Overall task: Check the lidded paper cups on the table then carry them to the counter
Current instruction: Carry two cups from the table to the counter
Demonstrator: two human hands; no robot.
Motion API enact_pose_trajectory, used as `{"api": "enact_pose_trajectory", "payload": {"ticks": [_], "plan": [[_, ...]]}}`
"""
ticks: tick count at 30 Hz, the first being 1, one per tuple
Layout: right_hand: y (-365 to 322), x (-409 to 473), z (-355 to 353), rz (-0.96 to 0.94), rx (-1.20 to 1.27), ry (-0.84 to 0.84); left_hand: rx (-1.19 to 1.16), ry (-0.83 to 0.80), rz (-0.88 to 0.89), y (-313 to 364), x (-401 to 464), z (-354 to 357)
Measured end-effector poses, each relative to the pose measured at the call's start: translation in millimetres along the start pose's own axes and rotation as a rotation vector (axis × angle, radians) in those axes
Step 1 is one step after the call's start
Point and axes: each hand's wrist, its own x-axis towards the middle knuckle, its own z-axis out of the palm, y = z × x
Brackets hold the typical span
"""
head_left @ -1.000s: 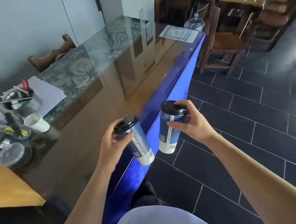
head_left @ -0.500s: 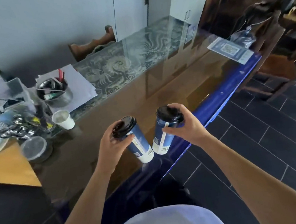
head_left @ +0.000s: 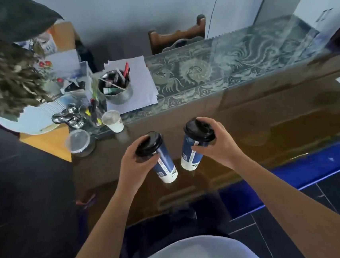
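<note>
With the left hand [head_left: 134,165] and right hand [head_left: 218,147] fingers clamped near each lidded paper cup [head_left: 191,153] rim, lower both upright onto the tabletop [head_left: 257,120], avoiding lid pressure.

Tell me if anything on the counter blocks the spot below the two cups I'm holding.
Nothing visible does. The left hand and right hand each hold a lidded cup over bare glass counter. The open white cup and clear lid sit off to the left.
</note>
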Motion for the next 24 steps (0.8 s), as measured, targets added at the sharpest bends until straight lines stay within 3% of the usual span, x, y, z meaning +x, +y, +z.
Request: {"api": "enact_pose_trajectory", "payload": {"ticks": [7,18,24], "plan": [[15.0,57.0,-7.7,-0.086,-0.092,-0.139,0.208,0.132,0.018,-6.1,16.7,9.1],[30.6,94.0,25.9,-0.221,-0.172,-0.272,0.334,0.232,0.035,-35.9,33.3,7.8],[49.1,87.0,42.0,-0.247,-0.231,-0.257,0.35,0.276,0.021,-47.2,23.4,6.1]]}}
